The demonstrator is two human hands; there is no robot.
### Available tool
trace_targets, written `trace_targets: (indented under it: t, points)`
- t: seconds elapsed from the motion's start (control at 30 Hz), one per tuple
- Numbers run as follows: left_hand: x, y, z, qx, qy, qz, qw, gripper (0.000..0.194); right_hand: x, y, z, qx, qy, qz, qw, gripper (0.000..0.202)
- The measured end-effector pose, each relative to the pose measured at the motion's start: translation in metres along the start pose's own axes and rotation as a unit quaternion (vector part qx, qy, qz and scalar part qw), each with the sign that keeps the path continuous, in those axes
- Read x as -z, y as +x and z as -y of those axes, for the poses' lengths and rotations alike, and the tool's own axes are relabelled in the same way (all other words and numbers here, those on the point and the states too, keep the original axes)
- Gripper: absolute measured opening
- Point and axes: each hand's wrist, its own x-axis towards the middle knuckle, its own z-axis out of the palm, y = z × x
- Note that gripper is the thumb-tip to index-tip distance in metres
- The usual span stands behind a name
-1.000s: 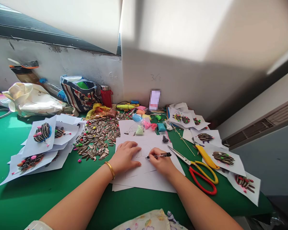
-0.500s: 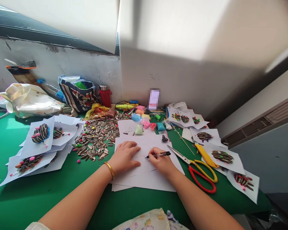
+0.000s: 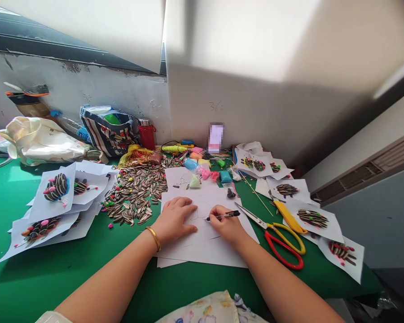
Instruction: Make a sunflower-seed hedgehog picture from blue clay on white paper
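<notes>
In the head view a white sheet of paper [image 3: 205, 251] lies in front of me, with faint pen lines drawn between my hands. My left hand [image 3: 177, 217] rests flat on its left side, fingers apart, a gold bangle [image 3: 152, 237] round the wrist. Pinched in my right hand [image 3: 226, 228] is a black pen [image 3: 229, 215], its tip at the drawn outline on the paper. Another sheet [image 3: 175, 174] with a sketch lies just beyond. Scissors [image 3: 272, 231] with red and yellow handles lie right of my right hand.
A heap of striped sunflower seeds [image 3: 138, 193] lies left. Cards with seed pictures stand at left [image 3: 52, 190] and right [image 3: 313, 220]. Bags of coloured clay [image 3: 226, 177], a yellow box cutter [image 3: 289, 217], a red bottle [image 3: 147, 135] and a striped bag [image 3: 109, 132] are further back.
The pen tip has shifted slightly to the right along the paper with my right hand. My left hand stays in place.
</notes>
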Motion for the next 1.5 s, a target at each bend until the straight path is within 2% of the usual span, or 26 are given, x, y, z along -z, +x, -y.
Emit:
trace_targets:
  t: [0.4,0.63,1.5]
  points:
    - [-0.001,0.000,0.001,-0.005,-0.004,-0.003,1.000,0.064,0.001,0.001,-0.001,0.001,0.007,-0.003,1.000,0.013]
    - [0.000,0.000,0.000,-0.002,-0.006,0.002,1.000,0.062,0.005,0.005,-0.013,-0.027,0.022,-0.053,0.998,0.012]
    - [0.000,0.000,0.000,-0.002,-0.011,0.002,1.000,0.062,0.004,0.006,-0.014,-0.021,-0.017,-0.039,0.999,0.014]
